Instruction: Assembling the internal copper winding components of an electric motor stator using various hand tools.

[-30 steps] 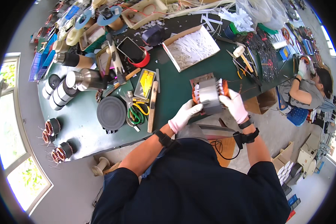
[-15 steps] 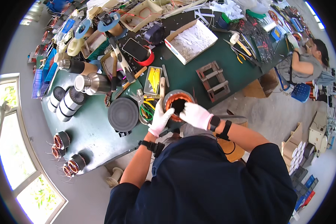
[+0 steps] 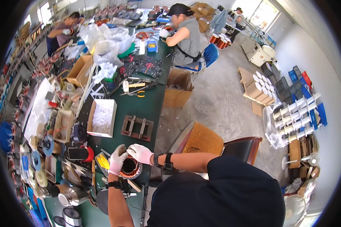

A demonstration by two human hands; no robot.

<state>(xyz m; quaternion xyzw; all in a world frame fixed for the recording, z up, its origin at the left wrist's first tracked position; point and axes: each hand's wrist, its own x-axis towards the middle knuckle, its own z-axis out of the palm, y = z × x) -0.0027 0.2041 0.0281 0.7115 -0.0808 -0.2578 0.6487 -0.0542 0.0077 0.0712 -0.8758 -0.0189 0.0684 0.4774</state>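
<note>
A motor stator (image 3: 129,174), a dark-bored ring with orange copper windings, stands at the table's near edge. Over its far left rim is my left hand (image 3: 117,162), in a white glove with greyed fingertips, its fingers bent together. My right hand (image 3: 141,153), also gloved, reaches in from the right across the stator's far rim, fingers pinched close to the left fingertips. Anything held between them is too small to make out. Beside my left hand lies a clear tray of yellow strips (image 3: 102,161). A wooden stick (image 3: 134,185) pokes out on the stator's near side.
Beyond my hands lie a metal frame (image 3: 137,128) and a white box (image 3: 99,134) of paper strips. Farther off are pliers (image 3: 141,94) and a mallet (image 3: 134,86). A steel bottle (image 3: 72,196) stands left. A co-worker (image 3: 188,38) sits at the far end; a chair (image 3: 243,145) is right.
The view has swung to the right, showing more floor and co-workers. My left hand has shifted from the stator's left side to its far rim, close to my right fingertips.
</note>
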